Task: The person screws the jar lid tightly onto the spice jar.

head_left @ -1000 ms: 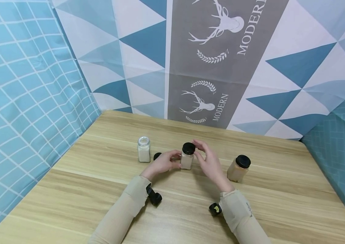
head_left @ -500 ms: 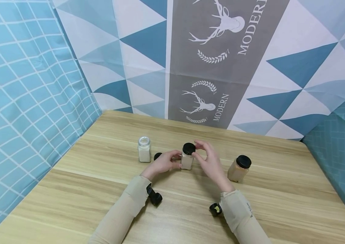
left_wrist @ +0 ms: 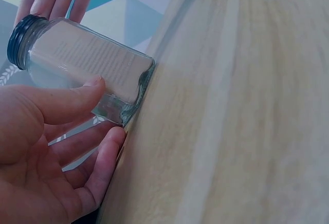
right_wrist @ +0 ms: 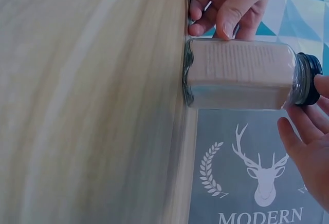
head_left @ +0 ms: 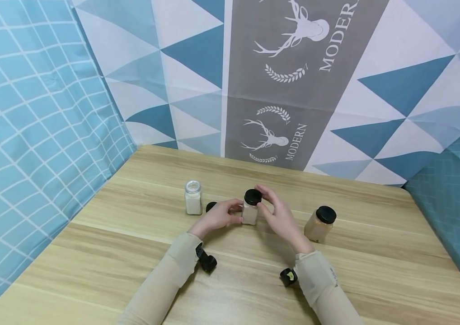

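Note:
A square glass spice jar (head_left: 250, 214) with a pale powder and a black lid (head_left: 252, 197) stands upright on the table in the middle of the head view. My left hand (head_left: 222, 214) holds its body low down, thumb on one side in the left wrist view, fingers curled behind. My right hand (head_left: 279, 217) has thumb and fingers about the lid, the thumb right at its edge in the right wrist view. Printed text shows on the jar's side (right_wrist: 241, 62). Left of my left hand, an uncapped jar (head_left: 193, 201) of white powder stands with its silvery rim showing.
Partly hidden behind my left hand lies a black round lid (head_left: 211, 206). To the right of my right hand stands another capped jar (head_left: 320, 225) with tan contents. The wooden table (head_left: 132, 262) meets a patterned curtain (head_left: 197, 108) at the back.
My right thumb and fingers have come in from just beside the lid to touch its edge. My left hand and the jar have stayed in place; the view has shifted slightly.

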{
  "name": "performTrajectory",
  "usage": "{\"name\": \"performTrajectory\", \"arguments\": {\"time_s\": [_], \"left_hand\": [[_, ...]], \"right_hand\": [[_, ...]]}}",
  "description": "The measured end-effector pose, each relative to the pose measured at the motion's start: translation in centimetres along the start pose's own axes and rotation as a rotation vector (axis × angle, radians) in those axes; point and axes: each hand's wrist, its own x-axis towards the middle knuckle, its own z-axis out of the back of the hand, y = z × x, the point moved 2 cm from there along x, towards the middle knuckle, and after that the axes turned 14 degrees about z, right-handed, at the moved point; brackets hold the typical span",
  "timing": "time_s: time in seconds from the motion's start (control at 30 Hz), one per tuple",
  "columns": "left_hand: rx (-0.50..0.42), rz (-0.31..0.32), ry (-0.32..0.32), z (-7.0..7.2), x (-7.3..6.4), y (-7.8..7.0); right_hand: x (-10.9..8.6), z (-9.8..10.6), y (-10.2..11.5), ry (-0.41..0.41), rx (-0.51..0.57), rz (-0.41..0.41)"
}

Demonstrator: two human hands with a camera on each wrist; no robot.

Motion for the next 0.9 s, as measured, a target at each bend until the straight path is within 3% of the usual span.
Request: {"name": "performTrajectory", "arguments": {"time_s": [0.5,0.7,0.9], "left_hand": [[-0.001,-0.012,-0.008,0.06,-0.25,-0.28],[0.015,-0.008,-0.006,0.03,-0.23,-0.16],[0.023,-0.011,0.000,0.03,-0.16,-0.12]], "right_hand": [[-0.12,0.37,-0.29,-0.178,-0.059,-0.064],[-0.07,0.47,-0.25,-0.171,-0.082,-0.049],[0.17,0.03,-0.32,-0.097,-0.043,-0.036]]}}
